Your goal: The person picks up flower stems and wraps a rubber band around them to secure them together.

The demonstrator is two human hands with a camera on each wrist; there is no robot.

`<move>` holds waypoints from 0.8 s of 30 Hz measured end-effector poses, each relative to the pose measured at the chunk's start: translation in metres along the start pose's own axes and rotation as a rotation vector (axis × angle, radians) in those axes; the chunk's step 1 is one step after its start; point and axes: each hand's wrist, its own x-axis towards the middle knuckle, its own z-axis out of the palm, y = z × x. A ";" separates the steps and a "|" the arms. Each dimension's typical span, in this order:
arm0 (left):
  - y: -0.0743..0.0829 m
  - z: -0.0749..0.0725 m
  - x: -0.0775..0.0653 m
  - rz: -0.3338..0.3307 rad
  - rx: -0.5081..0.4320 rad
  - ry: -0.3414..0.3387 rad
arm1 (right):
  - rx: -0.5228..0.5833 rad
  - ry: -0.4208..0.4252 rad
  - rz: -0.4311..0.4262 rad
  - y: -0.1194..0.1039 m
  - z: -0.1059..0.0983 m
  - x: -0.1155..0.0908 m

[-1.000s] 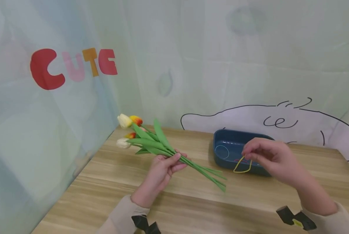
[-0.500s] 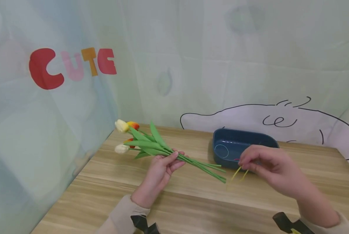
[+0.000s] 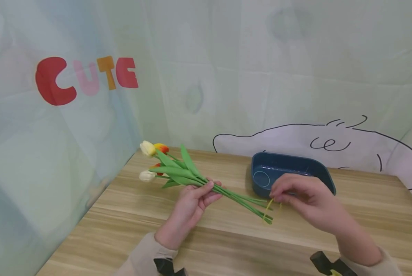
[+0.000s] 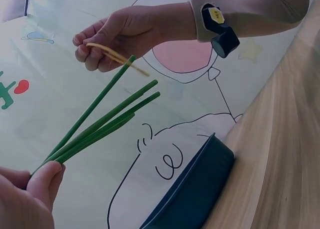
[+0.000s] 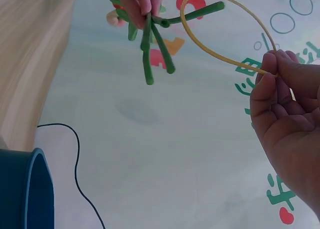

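Observation:
My left hand (image 3: pixel 192 203) grips a bunch of artificial tulips (image 3: pixel 178 170) around the stems. The blossoms, white and orange-yellow, point to the far left, and the green stem ends (image 4: pixel 145 91) fan out toward my right hand. A thin yellow rubber band (image 5: pixel 220 56) hangs as a loop from my right hand (image 3: pixel 309 203), pinched between thumb and fingertips. In the right wrist view one stem end overlaps the loop's opening; I cannot tell whether it passes through. My right hand hides part of the blue tray's front side in the head view.
A dark blue tray (image 3: pixel 256 184) stands behind my right hand near the back of the wooden table (image 3: pixel 226 245). A pale loop (image 3: pixel 262 179) shows at its left end. Printed fabric (image 3: pixel 278 76) hangs behind the table and along its left side.
My right hand has moved left and slightly down from the tray's front, bringing the rubber band up to the stem ends. The left hand and tulips have barely shifted.

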 end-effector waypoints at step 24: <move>-0.015 0.006 -0.017 -0.091 0.118 -0.378 | 0.090 -0.040 0.201 0.025 0.031 0.011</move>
